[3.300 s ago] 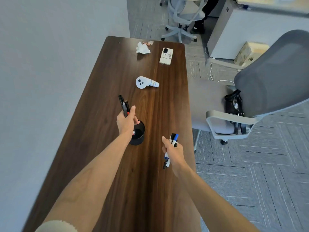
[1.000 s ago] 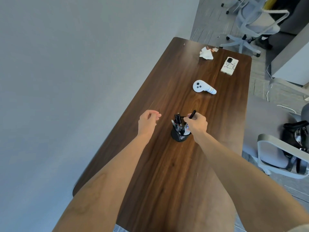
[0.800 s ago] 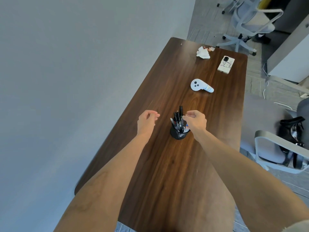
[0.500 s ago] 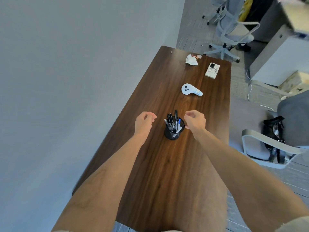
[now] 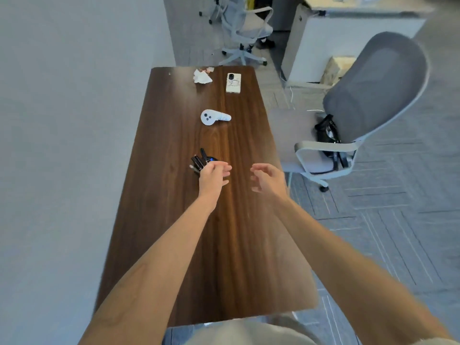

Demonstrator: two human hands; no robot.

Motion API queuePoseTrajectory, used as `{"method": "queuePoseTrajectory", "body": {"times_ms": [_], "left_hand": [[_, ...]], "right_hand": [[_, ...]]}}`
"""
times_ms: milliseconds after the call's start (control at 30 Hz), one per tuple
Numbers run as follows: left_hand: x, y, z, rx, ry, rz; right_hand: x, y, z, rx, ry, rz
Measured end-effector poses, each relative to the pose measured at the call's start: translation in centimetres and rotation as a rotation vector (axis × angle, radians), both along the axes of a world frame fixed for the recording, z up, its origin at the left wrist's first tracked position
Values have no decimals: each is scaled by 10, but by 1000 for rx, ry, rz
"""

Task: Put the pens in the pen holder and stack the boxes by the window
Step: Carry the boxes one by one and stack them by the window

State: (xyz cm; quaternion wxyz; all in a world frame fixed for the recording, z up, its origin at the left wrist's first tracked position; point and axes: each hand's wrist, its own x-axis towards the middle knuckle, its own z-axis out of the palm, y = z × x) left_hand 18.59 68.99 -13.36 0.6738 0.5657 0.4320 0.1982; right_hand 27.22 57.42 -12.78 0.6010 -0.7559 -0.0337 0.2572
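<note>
- Head camera: the left hand point(image 5: 214, 176) hovers over the dark wooden table point(image 5: 174, 220), fingers loosely spread, gripping nothing.
- Just beyond its knuckles, dark pens point(image 5: 198, 161) stand in the black pen holder point(image 5: 214, 159), which is mostly hidden behind that hand.
- The right hand point(image 5: 267, 178) hangs near the left one without touching it, fingers relaxed and slightly curled, empty.
- Farther ahead of both hands lie 1 white handheld controller point(image 5: 215, 117), 1 white-cased phone point(image 5: 233, 82) and 1 crumpled white tissue point(image 5: 202, 77).
- To the right of the right hand stands a grey office chair point(image 5: 373, 83) with a black bag point(image 5: 326, 130) on its seat.
</note>
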Motion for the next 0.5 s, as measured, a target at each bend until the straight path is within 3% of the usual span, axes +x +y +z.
{"method": "queuePoseTrajectory", "body": {"times_ms": [233, 500], "left_hand": [[48, -141, -1, -31, -7, -286], [92, -315, 4, -46, 32, -494]], "right_hand": [[6, -143, 10, 265, 93, -399], [14, -358, 1, 280, 118, -689]]}}
